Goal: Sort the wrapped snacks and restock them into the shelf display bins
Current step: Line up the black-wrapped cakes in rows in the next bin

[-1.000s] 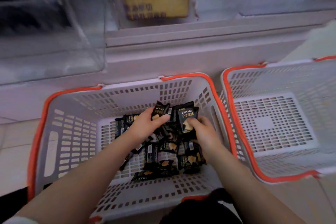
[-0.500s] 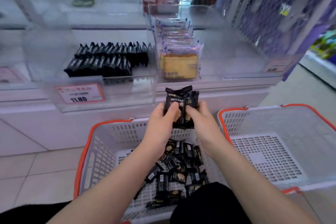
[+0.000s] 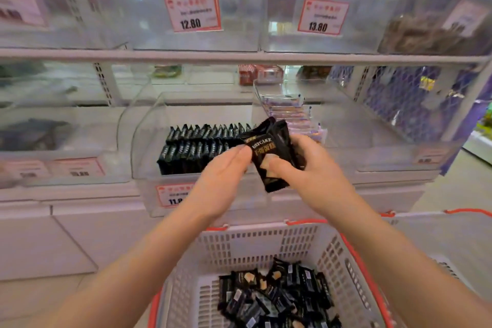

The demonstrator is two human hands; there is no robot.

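Note:
My right hand (image 3: 300, 173) grips a small stack of black DRYCAKE snack packs (image 3: 269, 152) in front of a clear shelf bin (image 3: 149, 157). My left hand (image 3: 226, 170) lies against the stack's left edge with straight fingers. Inside that bin stand two rows of the same black packs (image 3: 197, 146), upright and side by side. Below my arms, a white basket with an orange rim (image 3: 255, 237) holds several loose black packs (image 3: 277, 298).
To the right of the clear bin sits another one with purple-wrapped snacks (image 3: 290, 114). Upper shelf bins carry price tags 12.80 (image 3: 193, 11) and 13.80 (image 3: 322, 16). A second white basket (image 3: 452, 234) stands at the right on the tiled floor.
Both hands lifted the black packs out of the basket and up to the clear bin's opening. My view rose from the basket to the shelves.

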